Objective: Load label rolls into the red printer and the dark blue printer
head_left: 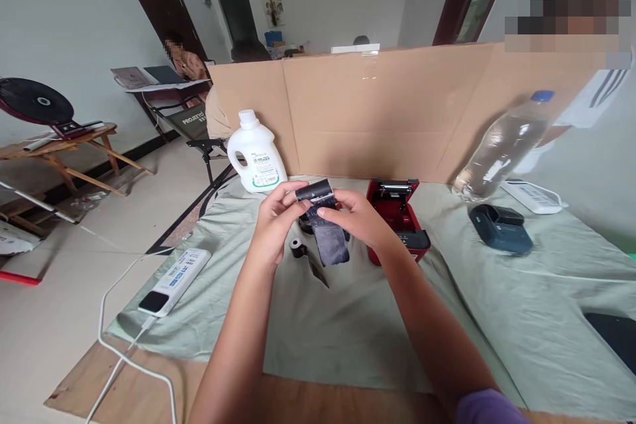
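My left hand (275, 222) and my right hand (362, 215) together hold a black paper roll (325, 228) above the cloth, with a loose strip hanging down from it. Fingers of the left hand grip one end; the right thumb presses on the strip while the fingers support the other end. Under it, a smaller black roll (298, 248) with a short unrolled tail lies on the cloth. Another dark round object behind my hands is mostly hidden. Just right of my right hand stands a red printer (410, 215) with its lid raised.
Green cloth (358, 331) covers the table. A white jug (257, 156) and a tilted water bottle (504, 149) stand before a cardboard screen (377, 106). A dark device (501, 228) lies right; a power bank (175, 281) with a cable lies left. Other people sit beyond.
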Available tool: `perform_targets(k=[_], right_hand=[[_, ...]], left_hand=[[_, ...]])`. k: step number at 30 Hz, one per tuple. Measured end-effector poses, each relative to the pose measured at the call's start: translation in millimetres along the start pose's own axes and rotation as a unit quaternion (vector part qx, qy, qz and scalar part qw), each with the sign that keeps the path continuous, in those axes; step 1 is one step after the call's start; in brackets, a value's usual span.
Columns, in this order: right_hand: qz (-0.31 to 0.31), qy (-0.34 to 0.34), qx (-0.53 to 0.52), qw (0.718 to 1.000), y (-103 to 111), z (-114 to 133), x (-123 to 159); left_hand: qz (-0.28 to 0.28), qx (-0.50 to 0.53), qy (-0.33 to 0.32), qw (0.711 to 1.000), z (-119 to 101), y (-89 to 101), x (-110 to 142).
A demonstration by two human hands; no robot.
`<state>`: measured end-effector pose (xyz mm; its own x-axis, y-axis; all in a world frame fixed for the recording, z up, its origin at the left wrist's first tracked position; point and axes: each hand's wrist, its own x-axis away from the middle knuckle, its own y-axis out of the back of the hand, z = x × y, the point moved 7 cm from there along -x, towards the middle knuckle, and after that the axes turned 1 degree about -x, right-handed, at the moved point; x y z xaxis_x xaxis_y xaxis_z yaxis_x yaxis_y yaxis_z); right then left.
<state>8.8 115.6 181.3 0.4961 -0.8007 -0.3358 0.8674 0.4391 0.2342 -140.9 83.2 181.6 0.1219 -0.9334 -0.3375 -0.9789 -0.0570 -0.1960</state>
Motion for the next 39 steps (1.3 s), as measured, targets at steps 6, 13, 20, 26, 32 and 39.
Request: perform_targets(k=[6,13,20,26,32,39], right_hand=[[-0.006,-0.006,-0.127,0.992,-11,-6,0],[-0.050,-0.026,-0.115,0.992,-6,-10,2],[-0.094,-0.041,-0.093,0.990,-4,-14,3],[-0.057,-0.089,-0.147,0.984,-7,-12,3],[0.008,-0.110,-0.160,0.981,-4,-1,9],[0.021,-0.110,-0.128,0.985,0,7,12]], left_hand=[[-0.004,-0.006,-0.007,1.000,-3,-1.6,1],[0.009,-0.015,-0.011,1.000,-5,-8.5,4],[-0.001,-0.036,-0.008,0.999,-3,-9.1,4],[-0.012,-0.032,-0.027,0.999,-1,-6.9,2],[-0.037,-0.007,-0.038,0.999,-4,0.6,-1],[-0.060,0.000,-0.053,0.997,-8,5.4,0]])
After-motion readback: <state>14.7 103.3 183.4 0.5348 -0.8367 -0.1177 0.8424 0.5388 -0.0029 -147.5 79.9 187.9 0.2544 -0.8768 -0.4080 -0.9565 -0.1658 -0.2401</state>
